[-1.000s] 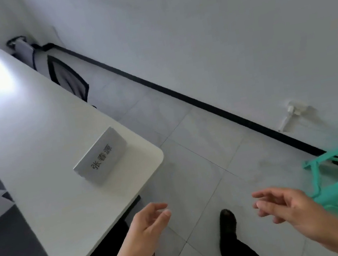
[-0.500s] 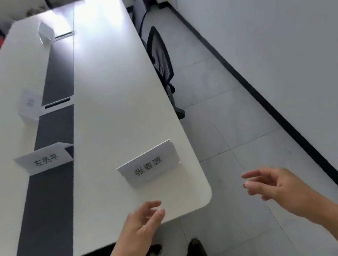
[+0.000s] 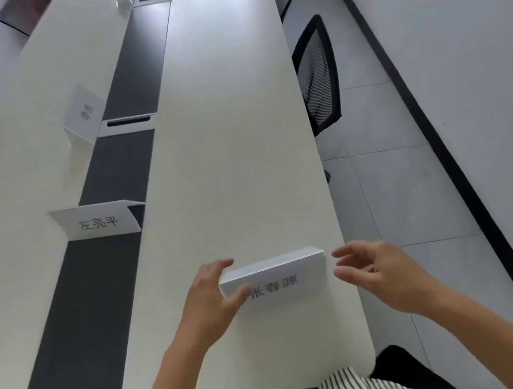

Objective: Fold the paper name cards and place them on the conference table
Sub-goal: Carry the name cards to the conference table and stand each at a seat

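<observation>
Mesh chair (image 3: pixel 317 80), grey tiled floor (image 3: pixel 395 190)

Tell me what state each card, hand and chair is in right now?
Nearest name card: folded, standing on the table.
Left hand: pinching that card's left end.
Right hand: open, just off the card's right end.
Second card: folded, standing.
Third card: folded, standing.
Mesh chair: pushed against the table.

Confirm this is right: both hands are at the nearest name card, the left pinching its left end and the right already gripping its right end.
Not quite. In the head view the left hand does pinch the nearest name card at its left end, but the right hand is open beside the right end, apart from it, not gripping.
</observation>
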Available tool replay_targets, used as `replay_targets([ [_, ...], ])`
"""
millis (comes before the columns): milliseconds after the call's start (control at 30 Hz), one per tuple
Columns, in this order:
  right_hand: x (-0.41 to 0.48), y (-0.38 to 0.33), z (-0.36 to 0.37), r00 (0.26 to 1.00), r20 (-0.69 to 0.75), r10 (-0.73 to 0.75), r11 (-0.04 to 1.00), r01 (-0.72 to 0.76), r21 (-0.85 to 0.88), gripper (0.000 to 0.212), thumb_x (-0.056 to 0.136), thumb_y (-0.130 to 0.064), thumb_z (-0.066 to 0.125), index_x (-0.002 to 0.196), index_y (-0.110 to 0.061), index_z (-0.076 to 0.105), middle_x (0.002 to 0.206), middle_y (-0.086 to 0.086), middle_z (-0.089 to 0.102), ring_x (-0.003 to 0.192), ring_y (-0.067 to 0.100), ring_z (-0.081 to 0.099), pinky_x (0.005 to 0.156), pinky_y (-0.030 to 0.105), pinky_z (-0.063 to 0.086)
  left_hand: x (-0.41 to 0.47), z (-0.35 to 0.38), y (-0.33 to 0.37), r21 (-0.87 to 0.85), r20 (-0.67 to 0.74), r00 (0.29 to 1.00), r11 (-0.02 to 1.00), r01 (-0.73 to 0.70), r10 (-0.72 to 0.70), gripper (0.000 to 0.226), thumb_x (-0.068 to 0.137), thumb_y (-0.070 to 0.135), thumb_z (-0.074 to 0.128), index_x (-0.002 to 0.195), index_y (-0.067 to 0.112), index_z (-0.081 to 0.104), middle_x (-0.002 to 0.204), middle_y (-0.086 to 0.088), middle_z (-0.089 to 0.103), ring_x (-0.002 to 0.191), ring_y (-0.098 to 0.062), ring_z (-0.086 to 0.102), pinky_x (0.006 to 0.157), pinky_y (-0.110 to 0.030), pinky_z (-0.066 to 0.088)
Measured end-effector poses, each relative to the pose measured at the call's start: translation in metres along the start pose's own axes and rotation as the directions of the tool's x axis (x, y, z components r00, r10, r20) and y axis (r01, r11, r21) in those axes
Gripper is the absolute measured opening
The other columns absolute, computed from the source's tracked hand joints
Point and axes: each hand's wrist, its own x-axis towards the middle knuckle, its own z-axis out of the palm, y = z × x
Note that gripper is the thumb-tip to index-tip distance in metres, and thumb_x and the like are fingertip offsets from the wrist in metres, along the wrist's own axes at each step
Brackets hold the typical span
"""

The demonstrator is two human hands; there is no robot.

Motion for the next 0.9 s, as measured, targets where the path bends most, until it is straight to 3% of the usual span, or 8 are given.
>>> replay_targets([
  [167, 0.056, -0.006, 0.026, 0.987, 0.079, -0.138, 0.892, 0.159, -0.424, 0.056, 0.083, -0.049, 0.063, 0.134, -0.033, 0.048, 0.132, -0.014, 0.055, 0.124, 0.008, 0.048, 0.101, 0.029, 0.041, 0.033, 0.021, -0.027, 0.182, 0.098, 0.994, 0.983, 0.028, -0.047, 0.063, 0.081, 0.04, 0.07, 0.137, 0.025, 0.046, 0.136, 0.006, 0.05, 0.123, -0.016, 0.048, 0.101, -0.031, 0.042],
  [267, 0.088, 0.0, 0.046, 0.965, 0.245, -0.094, 0.77, 0.227, -0.596, 0.065, 0.082, -0.052, 0.061, 0.14, -0.033, 0.038, 0.141, -0.011, 0.048, 0.13, 0.014, 0.042, 0.106, 0.035, 0.035, 0.037, 0.034, -0.041, 0.118, 0.06, 0.994, 0.989, 0.087, -0.094, 0.051, 0.081, 0.035, 0.071, 0.129, 0.022, 0.056, 0.13, 0.004, 0.057, 0.114, -0.018, 0.055, 0.093, -0.031, 0.046],
  [400, 0.11, 0.009, 0.056, 0.959, 0.28, -0.05, 0.744, 0.223, -0.63, 0.06, 0.081, -0.05, 0.064, 0.136, -0.035, 0.046, 0.135, -0.011, 0.055, 0.121, 0.015, 0.052, 0.098, 0.033, 0.04, 0.04, 0.037, -0.05, 0.055, 0.013, 0.996, 0.995, 0.084, -0.085, 0.05, 0.078, 0.033, 0.075, 0.125, 0.023, 0.062, 0.127, 0.005, 0.062, 0.115, -0.018, 0.055, 0.095, -0.035, 0.046],
  [533, 0.111, 0.008, 0.047, 0.961, 0.261, -0.094, 0.769, 0.237, -0.593, 0.057, 0.079, -0.052, 0.067, 0.132, -0.038, 0.052, 0.131, -0.015, 0.061, 0.117, 0.013, 0.056, 0.096, 0.031, 0.041, 0.044, 0.024, -0.044, 0.053, 0.034, 0.998, 0.997, 0.057, -0.059, 0.047, 0.076, 0.034, 0.076, 0.121, 0.024, 0.065, 0.112, 0.008, 0.064, 0.108, -0.014, 0.055, 0.088, -0.026, 0.044],
  [633, 0.109, -0.002, 0.021, 0.967, 0.239, -0.09, 0.881, 0.189, -0.433, 0.051, 0.071, -0.049, 0.076, 0.119, -0.039, 0.063, 0.112, -0.015, 0.07, 0.101, 0.011, 0.064, 0.086, 0.028, 0.052, 0.043, -0.001, -0.027, -0.171, 0.034, 0.997, 0.982, 0.075, -0.07, 0.036, 0.071, 0.024, 0.082, 0.106, 0.023, 0.072, 0.1, 0.019, 0.068, 0.096, -0.003, 0.06, 0.084, -0.016, 0.046],
  [733, 0.106, -0.021, -0.013, 0.971, 0.194, -0.141, 0.988, 0.15, -0.03, 0.042, 0.065, -0.031, 0.086, 0.103, -0.028, 0.069, 0.093, -0.007, 0.073, 0.082, 0.011, 0.069, 0.067, 0.023, 0.057, 0.04, -0.03, -0.004, -0.494, 0.054, 0.997, 0.867, 0.067, -0.046, 0.023, 0.073, 0.022, 0.08, 0.093, 0.016, 0.072, 0.091, 0.003, 0.076, 0.089, -0.011, 0.07, 0.076, -0.026, 0.055],
  [833, 0.099, -0.038, -0.038, 0.979, 0.144, -0.145, 0.909, 0.074, 0.409, 0.045, 0.067, -0.017, 0.083, 0.106, -0.014, 0.062, 0.089, 0.006, 0.076, 0.08, 0.017, 0.074, 0.063, 0.023, 0.058, 0.04, -0.042, 0.022, -0.735, 0.009, 0.999, 0.677, 0.03, -0.034, 0.034, 0.077, 0.022, 0.07, 0.104, 0.003, 0.066, 0.099, -0.014, 0.074, 0.091, -0.028, 0.072, 0.075, -0.034, 0.059],
  [900, 0.092, -0.043, -0.042, 0.98, 0.162, -0.115, 0.827, 0.004, 0.562, 0.043, 0.071, -0.022, 0.081, 0.108, -0.013, 0.06, 0.09, 0.002, 0.078, 0.08, 0.018, 0.075, 0.062, 0.024, 0.058, 0.041, -0.041, 0.04, -0.803, -0.006, 1.0, 0.596, 0.009, -0.023, 0.031, 0.079, 0.022, 0.067, 0.104, 0.004, 0.065, 0.1, -0.017, 0.073, 0.09, -0.031, 0.071, 0.077, -0.04, 0.06],
])
